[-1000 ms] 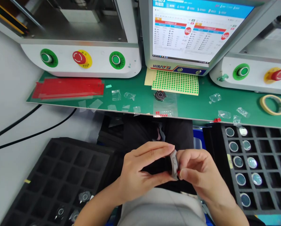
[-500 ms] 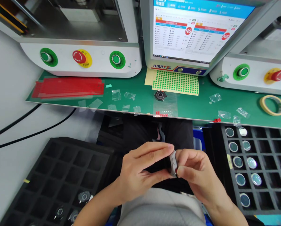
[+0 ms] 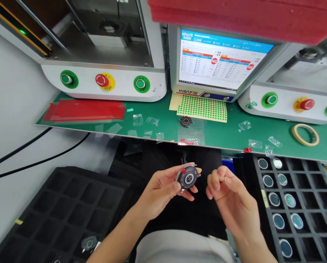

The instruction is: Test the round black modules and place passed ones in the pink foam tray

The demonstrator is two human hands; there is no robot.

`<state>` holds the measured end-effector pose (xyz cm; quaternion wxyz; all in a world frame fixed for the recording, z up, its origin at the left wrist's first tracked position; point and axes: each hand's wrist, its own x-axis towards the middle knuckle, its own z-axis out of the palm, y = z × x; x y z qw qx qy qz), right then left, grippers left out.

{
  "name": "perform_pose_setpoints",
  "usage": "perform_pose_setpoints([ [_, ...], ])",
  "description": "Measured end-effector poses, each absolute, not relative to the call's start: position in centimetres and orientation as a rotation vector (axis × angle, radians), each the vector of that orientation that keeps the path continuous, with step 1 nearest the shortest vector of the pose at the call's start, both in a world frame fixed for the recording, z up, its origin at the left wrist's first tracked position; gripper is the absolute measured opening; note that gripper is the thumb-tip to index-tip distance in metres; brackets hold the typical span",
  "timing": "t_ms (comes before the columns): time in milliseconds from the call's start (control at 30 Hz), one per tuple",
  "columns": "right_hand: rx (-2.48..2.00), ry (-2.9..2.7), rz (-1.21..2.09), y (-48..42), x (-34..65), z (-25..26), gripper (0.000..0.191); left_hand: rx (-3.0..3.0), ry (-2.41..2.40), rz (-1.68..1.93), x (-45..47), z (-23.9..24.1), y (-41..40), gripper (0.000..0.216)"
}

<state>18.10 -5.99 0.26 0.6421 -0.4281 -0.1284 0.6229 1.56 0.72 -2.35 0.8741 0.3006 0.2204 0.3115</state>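
My left hand [image 3: 163, 190] holds a round dark watch case [image 3: 187, 178] by its rim, its back facing up, with a small red sticker on its upper edge. My right hand [image 3: 229, 193] hovers just right of the case, apart from it, fingers curled with nothing visible in them. Both hands are over my lap, below the edge of the green mat [image 3: 163, 126]. A second round watch case [image 3: 185, 121] lies on a clear film strip on the mat.
A black foam tray [image 3: 56, 204] with a few parts sits at the left. Another black tray [image 3: 297, 204] at the right holds several round glass pieces. On the mat lie red sticker strips [image 3: 86, 109], a green dot sheet [image 3: 203, 107] and a tape roll [image 3: 305, 134]. Machines and a monitor [image 3: 220, 60] stand behind.
My right hand has let go of the watch case and drawn away to the right. My left hand turned the case flat, back up. The view tilted upward.
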Motion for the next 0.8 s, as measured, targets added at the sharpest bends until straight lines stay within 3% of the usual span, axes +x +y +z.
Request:
perform_pose_setpoints([
  [167,-1.046,-0.373,1.381,-6.5,17.8,-0.4,0.016,0.544,0.525,0.610,1.9,-2.2,-0.1,0.033],
  [367,-1.176,-0.730,0.951,-8.1,17.3,-1.5,0.005,0.649,0.652,0.620,2.3,-2.4,-0.6,0.035],
  [533,-1.235,-0.965,0.777,-8.2,16.4,-1.6,0.012,0.801,0.722,0.738,2.5,-2.4,-1.3,0.033],
  [667,-1.289,-0.990,0.838,-7.7,15.8,-1.6,0.014,0.993,0.795,0.767,2.5,-1.9,-1.8,0.032],
  [800,-1.221,-0.878,1.172,-7.2,15.2,-1.3,0.023,1.140,0.782,0.780,2.4,-1.6,-2.1,0.027],
])
